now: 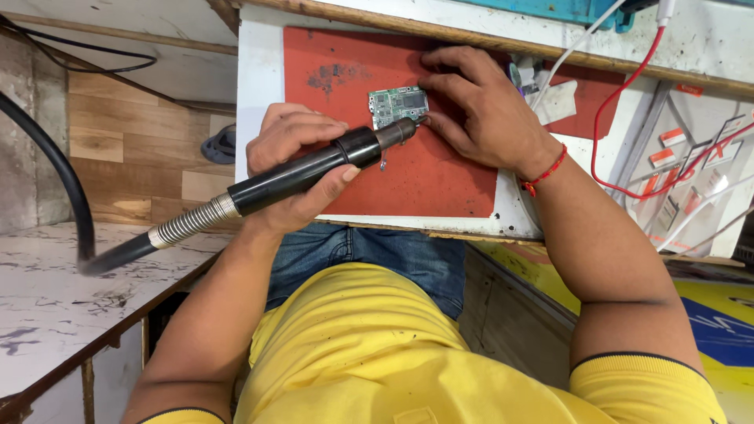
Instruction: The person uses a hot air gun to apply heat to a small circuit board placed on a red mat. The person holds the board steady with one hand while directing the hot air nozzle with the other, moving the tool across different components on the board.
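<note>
Down on the red mat (408, 177) lies a small green circuit board (398, 104). Right hand (479, 106) rests on it, fingers (440, 86) curled against its right edge, pinning it flat. Left hand (294, 161) wraps closed around a black hot-air wand (314, 169), whose nozzle tip touches the board's lower right corner.

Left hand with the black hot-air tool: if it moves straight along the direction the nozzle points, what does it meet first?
Probably the small green circuit board on the red mat; the nozzle of the hot-air tool in the left hand nearly reaches its lower edge, beside the right hand's fingertips.
</note>
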